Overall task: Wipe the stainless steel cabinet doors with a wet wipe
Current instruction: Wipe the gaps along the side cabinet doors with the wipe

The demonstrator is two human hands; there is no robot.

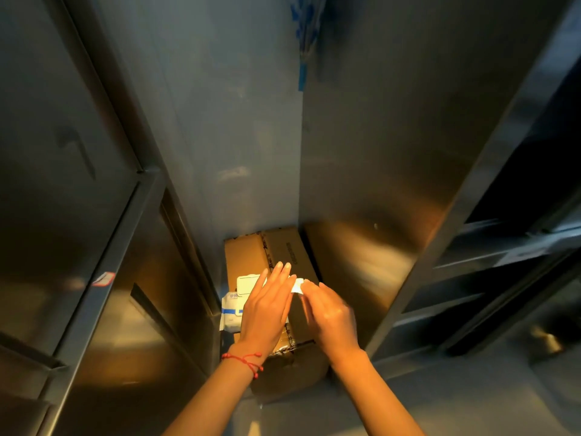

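A brown cardboard box [283,256] stands on the floor in a narrow gap between tall steel cabinets, and everything here is placed against it. Over the box's top, near its right half, both hands meet around a wet wipe [297,285]: a small, white, thin piece of cloth, mostly hidden, with only a folded corner showing between the fingers. The right hand [330,313] pinches that corner with curled fingertips, so it is grasping the wipe. The left hand [267,306] lies just beside it with its fingers stretched out straight and close together, pointing toward the far end of the box; its fingertips touch or nearly touch the wipe, but whether they actually grip it cannot be told. A red string bracelet [243,360] circles the left wrist, above the near edge of the box. On the left part of the box top lies a pack of wet wipes [234,305], white with blue marking and a pale flap lid, partly covered by the left hand. The cabinet doors [69,190] rise left of the box, dull grey steel with a warm yellowish sheen low down; a dark handle shows on the upper one and a small red-edged sticker [103,278] sits at the edge of the frame below. Behind and right of the box stand plain steel side panels [377,152], smeared with soft reflections, and a strip of blue tape [302,42] runs down the seam high above the box.
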